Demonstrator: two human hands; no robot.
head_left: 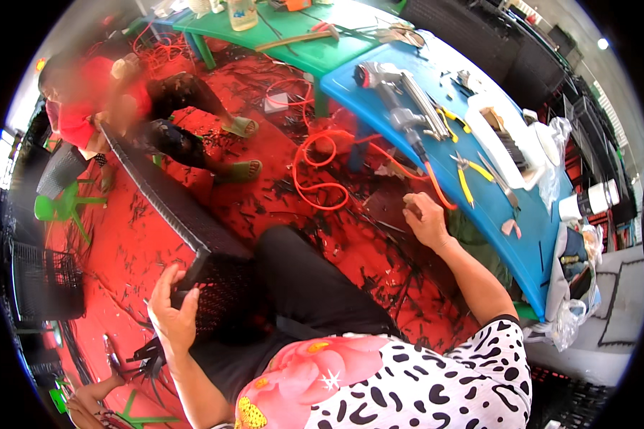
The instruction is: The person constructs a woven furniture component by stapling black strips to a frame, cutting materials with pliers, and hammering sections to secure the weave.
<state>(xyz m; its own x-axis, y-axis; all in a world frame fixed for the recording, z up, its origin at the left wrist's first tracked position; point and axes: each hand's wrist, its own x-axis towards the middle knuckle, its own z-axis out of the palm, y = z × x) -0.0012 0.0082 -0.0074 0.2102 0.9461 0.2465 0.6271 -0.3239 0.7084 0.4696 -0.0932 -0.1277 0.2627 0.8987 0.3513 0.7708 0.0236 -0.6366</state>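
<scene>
Black woven panel (172,196): long axis points forward-left from left hand (173,314), thumb and fingers apart at near corner. Right hand (428,220) curled, contents unclear.

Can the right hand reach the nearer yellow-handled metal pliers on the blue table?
Probably yes: the yellow-handled metal pliers lie uncovered near the right hand, though a thin orange hose crosses between.

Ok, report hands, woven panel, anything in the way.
Left hand at near corner of woven panel. Right hand loosely curled, off the panel. Orange hose near right hand.
</scene>
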